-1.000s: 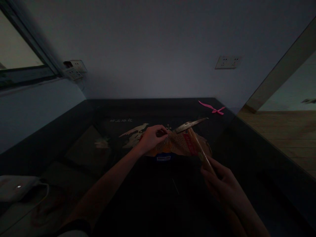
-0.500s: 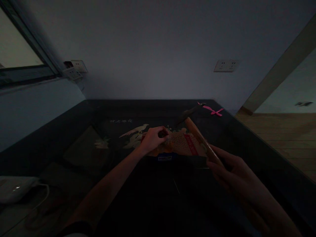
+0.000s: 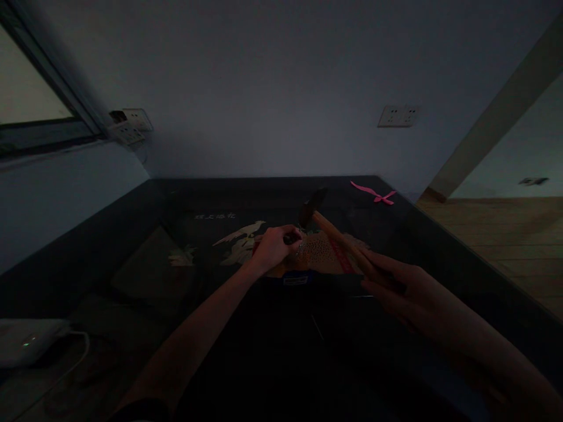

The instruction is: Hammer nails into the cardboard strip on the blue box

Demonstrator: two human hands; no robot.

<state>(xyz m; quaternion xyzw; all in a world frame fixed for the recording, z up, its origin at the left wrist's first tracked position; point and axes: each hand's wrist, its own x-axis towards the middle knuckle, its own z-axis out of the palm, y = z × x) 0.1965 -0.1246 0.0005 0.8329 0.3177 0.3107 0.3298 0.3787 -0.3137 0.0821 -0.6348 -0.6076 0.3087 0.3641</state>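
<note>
My right hand (image 3: pixel 402 290) is wrapped round the wooden handle of a hammer (image 3: pixel 338 237). The hammer's dark head is down close to the fingertips of my left hand (image 3: pixel 275 249). Those left fingers curl into a pinch over the left part of a tan, dotted sheet or board (image 3: pixel 319 249) with a red stripe. What they pinch is too small and dark to make out. A dark blue piece with a pale label (image 3: pixel 297 280) shows at the sheet's near edge.
A dark table (image 3: pixel 264 193) with bird and flower artwork stands against the wall. A pink ribbon (image 3: pixel 373 193) lies at its far right. At the left is a white device (image 3: pixel 30 340) with a cord. Wall sockets (image 3: pixel 398 116) are above.
The hammer has swung down and to the left, its head now close to my left fingers. My left hand has stayed nearly in place.
</note>
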